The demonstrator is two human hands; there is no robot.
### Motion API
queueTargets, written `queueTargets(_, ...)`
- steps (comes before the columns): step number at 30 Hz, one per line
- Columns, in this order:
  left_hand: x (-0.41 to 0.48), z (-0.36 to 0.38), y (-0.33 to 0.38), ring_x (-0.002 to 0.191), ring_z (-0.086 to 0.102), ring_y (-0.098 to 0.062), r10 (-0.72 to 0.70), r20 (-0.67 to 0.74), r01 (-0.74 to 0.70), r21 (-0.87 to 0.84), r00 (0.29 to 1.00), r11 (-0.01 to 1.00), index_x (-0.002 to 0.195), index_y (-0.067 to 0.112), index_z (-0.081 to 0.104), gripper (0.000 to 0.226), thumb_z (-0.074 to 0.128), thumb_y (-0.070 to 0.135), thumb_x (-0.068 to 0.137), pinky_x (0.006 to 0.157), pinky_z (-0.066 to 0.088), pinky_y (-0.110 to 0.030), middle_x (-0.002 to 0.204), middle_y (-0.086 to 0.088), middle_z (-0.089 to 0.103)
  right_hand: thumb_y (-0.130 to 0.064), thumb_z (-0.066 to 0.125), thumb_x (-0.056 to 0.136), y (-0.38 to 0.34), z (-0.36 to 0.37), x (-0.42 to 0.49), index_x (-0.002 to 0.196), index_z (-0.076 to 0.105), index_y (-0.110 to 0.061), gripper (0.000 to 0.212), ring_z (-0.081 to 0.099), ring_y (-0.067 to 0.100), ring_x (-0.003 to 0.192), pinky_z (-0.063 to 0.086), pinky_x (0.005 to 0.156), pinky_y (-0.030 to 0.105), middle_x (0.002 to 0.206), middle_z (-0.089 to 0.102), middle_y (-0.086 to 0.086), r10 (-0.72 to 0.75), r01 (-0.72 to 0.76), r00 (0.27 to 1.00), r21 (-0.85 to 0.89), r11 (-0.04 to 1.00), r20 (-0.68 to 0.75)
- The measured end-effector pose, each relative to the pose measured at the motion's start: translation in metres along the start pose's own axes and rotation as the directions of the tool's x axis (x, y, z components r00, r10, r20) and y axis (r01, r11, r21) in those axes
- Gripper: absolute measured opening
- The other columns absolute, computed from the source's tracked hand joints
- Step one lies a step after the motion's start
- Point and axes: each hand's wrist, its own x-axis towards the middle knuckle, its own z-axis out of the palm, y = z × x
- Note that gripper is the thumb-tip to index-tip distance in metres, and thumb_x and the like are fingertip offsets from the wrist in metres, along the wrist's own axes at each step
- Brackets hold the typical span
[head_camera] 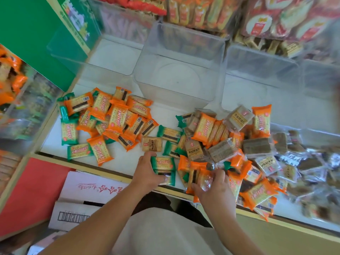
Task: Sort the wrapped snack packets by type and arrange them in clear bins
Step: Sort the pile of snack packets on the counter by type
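Wrapped cracker packets lie in two heaps on the white counter [128, 161]. The left heap [110, 120] is mostly orange with a few green ones. The right heap [226, 144] mixes orange, green and clear brown packets. My left hand [147, 172] grips a small stack of green packets [163, 168] at the counter's front edge. My right hand [211, 188] has its fingers curled into the front of the right heap, on an orange packet [195, 177] and a clear wrapper. An empty clear bin [182, 52] stands behind the heaps, with another empty one [114, 52] to its left.
More clear bins [261, 70] stand at the right, one holding clear-wrapped brown packets [303, 162]. Stocked snack shelves [202, 13] rise behind. A white cardboard box [86, 196] sits on the floor below the counter, beside a red panel [31, 192].
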Motion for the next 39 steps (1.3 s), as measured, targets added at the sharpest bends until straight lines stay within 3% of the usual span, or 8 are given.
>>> queueTargets(5,-0.022,-0.012,0.003,0.104,0.065,-0.022,-0.161,-0.158,0.109,-0.295,0.974,0.949,0.123,0.031,0.046,0.077,0.096,0.022,0.065,0.077,0.059,-0.032,0.119,-0.004,0.061,-0.038,0.081,0.082,-0.011,0.010,0.002,0.127,0.036,-0.033,0.064,0.062,0.022,0.106,0.053,0.072,0.035,0.132,0.052,-0.004,-0.017,0.017,1.000,0.192,0.981,-0.004)
queueTargets(9,-0.040,-0.008,0.011,0.105,0.068,-0.021,-0.285,-0.170,0.127,-0.607,0.943,0.785,0.118,0.038,0.052,0.074,0.099,0.036,0.060,0.084,0.063,-0.043,0.117,0.001,0.062,-0.031,0.082,0.083,-0.018,0.019,0.006,0.131,0.037,-0.036,0.066,0.054,0.015,0.100,0.050,0.077,0.032,0.132,0.053,-0.001,-0.007,0.000,1.000,0.373,0.928,0.017)
queueTargets(15,-0.032,0.027,0.045,0.099,0.062,-0.005,-0.156,-0.014,0.134,-0.438,0.988,0.889,0.132,0.030,0.053,0.053,0.081,0.035,0.087,0.063,0.050,-0.012,0.125,0.008,0.061,-0.034,0.082,0.083,-0.021,0.023,0.016,0.125,0.045,-0.039,0.056,0.062,0.007,0.098,0.057,0.080,0.029,0.119,0.062,-0.006,0.028,-0.038,0.999,0.494,0.869,0.027)
queueTargets(20,-0.035,0.038,0.056,0.125,0.056,-0.013,-0.107,0.146,0.156,-0.384,0.983,0.910,0.155,0.040,0.032,0.062,0.061,0.042,0.100,0.097,0.053,-0.031,0.144,0.010,0.054,-0.032,0.081,0.084,-0.014,0.011,0.024,0.120,0.049,-0.043,0.049,0.065,0.002,0.088,0.061,0.065,0.024,0.104,0.062,-0.021,0.002,-0.053,0.995,0.515,0.856,0.099)
queueTargets(27,-0.029,0.040,0.059,0.123,0.059,-0.011,-0.047,0.126,0.085,-0.313,0.991,0.946,0.159,0.038,0.022,0.077,0.066,0.045,0.096,0.093,0.056,-0.026,0.144,0.008,0.054,-0.034,0.076,0.090,-0.011,-0.009,0.031,0.128,0.051,-0.034,0.045,0.060,0.000,0.080,0.045,0.050,0.009,0.106,0.060,-0.018,-0.063,-0.076,0.973,0.563,0.823,0.224)
queueTargets(30,-0.028,0.043,0.055,0.124,0.059,-0.009,-0.053,0.134,0.093,-0.311,0.990,0.946,0.157,0.039,0.026,0.096,0.082,0.052,0.080,0.103,0.052,-0.030,0.140,0.008,0.059,-0.039,0.075,0.090,-0.006,-0.020,0.036,0.131,0.054,-0.036,0.047,0.063,0.003,0.099,0.054,0.066,0.016,0.121,0.063,-0.014,-0.111,-0.108,0.939,0.584,0.805,0.327)
queueTargets(34,-0.031,0.053,0.064,0.099,0.064,0.003,-0.100,-0.023,0.081,-0.417,0.995,0.905,0.143,0.030,0.045,0.079,0.090,0.026,0.078,0.073,0.054,-0.009,0.125,0.007,0.067,-0.044,0.079,0.086,0.003,-0.039,0.044,0.120,0.063,-0.044,0.038,0.069,0.008,0.103,0.062,0.088,0.040,0.112,0.071,-0.017,-0.183,-0.084,0.899,0.566,0.820,0.398)
queueTargets(39,-0.031,0.063,0.067,0.101,0.073,-0.009,-0.123,-0.078,0.064,-0.519,0.989,0.852,0.135,0.031,0.054,0.080,0.097,0.022,0.068,0.086,0.063,-0.039,0.114,0.007,0.074,-0.060,0.079,0.076,0.005,-0.053,0.048,0.120,0.061,-0.040,0.051,0.071,0.016,0.096,0.063,0.075,0.035,0.109,0.072,-0.010,-0.194,-0.024,0.919,0.542,0.840,0.342)
